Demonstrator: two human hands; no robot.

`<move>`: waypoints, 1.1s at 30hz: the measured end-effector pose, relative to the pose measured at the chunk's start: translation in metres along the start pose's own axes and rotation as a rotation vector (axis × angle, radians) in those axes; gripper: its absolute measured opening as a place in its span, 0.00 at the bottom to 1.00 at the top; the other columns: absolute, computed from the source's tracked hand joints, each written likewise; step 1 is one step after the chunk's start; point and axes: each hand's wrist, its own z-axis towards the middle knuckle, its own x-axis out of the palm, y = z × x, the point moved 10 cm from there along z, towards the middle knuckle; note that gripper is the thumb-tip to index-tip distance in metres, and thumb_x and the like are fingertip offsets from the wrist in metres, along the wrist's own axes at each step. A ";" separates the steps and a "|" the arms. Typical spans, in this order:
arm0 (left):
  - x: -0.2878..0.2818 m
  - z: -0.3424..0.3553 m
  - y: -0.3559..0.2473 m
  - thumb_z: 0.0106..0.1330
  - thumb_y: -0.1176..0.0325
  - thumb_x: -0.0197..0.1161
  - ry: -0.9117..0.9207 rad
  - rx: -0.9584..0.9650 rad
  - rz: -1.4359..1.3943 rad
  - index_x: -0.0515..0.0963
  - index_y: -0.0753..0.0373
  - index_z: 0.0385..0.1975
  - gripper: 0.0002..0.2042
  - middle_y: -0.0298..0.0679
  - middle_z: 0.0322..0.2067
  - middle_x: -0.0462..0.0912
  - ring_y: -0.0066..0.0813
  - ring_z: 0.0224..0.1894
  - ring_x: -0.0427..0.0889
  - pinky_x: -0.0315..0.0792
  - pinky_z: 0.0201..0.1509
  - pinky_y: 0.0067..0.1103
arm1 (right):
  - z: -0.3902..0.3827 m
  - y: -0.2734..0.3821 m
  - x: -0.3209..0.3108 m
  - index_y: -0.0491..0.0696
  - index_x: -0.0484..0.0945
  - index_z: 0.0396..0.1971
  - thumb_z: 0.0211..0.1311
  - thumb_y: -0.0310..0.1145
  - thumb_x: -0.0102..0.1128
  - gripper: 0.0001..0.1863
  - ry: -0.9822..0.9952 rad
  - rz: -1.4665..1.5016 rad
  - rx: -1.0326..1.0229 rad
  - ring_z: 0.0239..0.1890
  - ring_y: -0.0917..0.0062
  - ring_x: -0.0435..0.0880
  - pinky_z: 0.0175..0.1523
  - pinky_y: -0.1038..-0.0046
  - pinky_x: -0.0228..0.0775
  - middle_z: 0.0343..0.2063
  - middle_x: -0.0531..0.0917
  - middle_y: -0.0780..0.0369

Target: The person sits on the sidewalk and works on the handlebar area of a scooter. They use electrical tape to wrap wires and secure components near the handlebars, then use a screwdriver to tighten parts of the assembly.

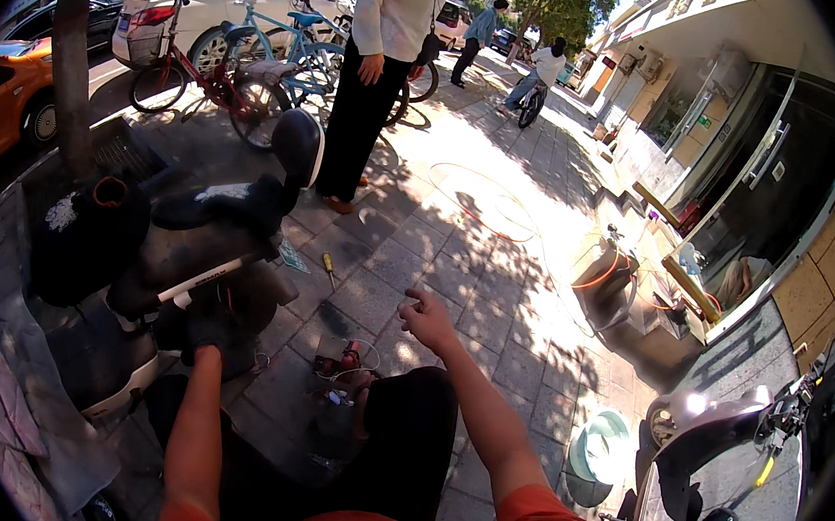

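My left hand [198, 328] reaches into the shaded rear-wheel area of a dark electric scooter [190, 279]; its fingers are dark and indistinct, so what they touch is unclear. My right hand [420, 316] is raised over the pavement, index finger out and the others loosely curled, with nothing visible in it. A yellow-handled screwdriver [327, 266] and a teal card [294, 257] lie beside the scooter. Between my hands, near my knee, is a small red device [335, 363] with cables and small parts around it.
A standing person [386, 11] is beside parked bicycles [265, 65]; others are farther along the pavement [485, 287]. An orange hose [586, 282] runs to doorway steps on the right. A bucket [601, 444] and another scooter [712, 440] are at right, a tree trunk [73, 77] at left.
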 end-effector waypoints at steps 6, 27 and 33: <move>0.023 0.014 0.018 0.74 0.67 0.49 0.014 -0.004 0.138 0.65 0.62 0.69 0.24 0.46 0.64 0.73 0.44 0.66 0.71 0.67 0.68 0.41 | -0.043 0.125 -0.129 0.42 0.51 0.76 0.70 0.32 0.58 0.39 -0.497 0.067 -0.337 0.30 0.76 0.83 0.38 0.72 0.79 0.37 0.83 0.57; -0.208 -0.038 0.015 0.52 0.62 0.71 -0.294 0.149 -1.072 0.77 0.61 0.54 0.27 0.54 0.45 0.80 0.58 0.46 0.80 0.75 0.49 0.44 | -0.042 -0.014 0.048 0.45 0.85 0.43 0.64 0.46 0.59 0.20 0.186 -0.758 -0.031 0.47 0.55 0.85 0.52 0.57 0.77 0.40 0.87 0.51; -0.199 -0.039 -0.004 0.51 0.61 0.72 -0.275 0.234 -0.690 0.79 0.59 0.55 0.28 0.52 0.45 0.81 0.57 0.48 0.80 0.75 0.52 0.44 | -0.024 -0.030 0.062 0.46 0.88 0.41 0.62 0.46 0.61 0.19 0.246 -0.593 0.043 0.44 0.53 0.86 0.50 0.57 0.78 0.38 0.87 0.49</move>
